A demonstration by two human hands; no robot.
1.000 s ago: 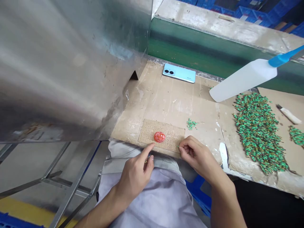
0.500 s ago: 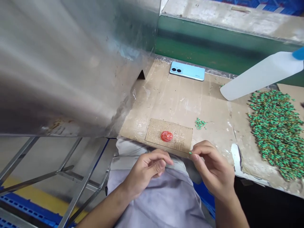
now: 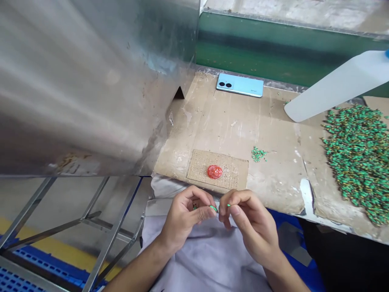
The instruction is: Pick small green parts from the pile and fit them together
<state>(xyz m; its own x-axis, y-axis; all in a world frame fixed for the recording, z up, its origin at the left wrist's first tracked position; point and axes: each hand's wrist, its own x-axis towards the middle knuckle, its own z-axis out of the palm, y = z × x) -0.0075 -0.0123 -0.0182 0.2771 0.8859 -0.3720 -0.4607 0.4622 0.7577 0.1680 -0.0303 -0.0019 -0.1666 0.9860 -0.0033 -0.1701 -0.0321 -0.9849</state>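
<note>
I report my left hand [image 3: 184,221] pinching a small green component [image 3: 213,208] between thumb and fingertips, above the near table [image 3: 231,125] edge. My right hand [image 3: 251,225], just beside it, is pressed together on a green-tipped wire [image 3: 227,205]. A heap of matching green components [image 3: 358,162] lies far right.

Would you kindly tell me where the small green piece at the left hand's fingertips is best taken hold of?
Pinch the thin green-tipped piece just behind its tip, from the side, between thumb and fingertip, as the left hand has it. It is slender and sticks out past the fingers toward the right hand, so a fingertip pinch likely suits it.
</note>
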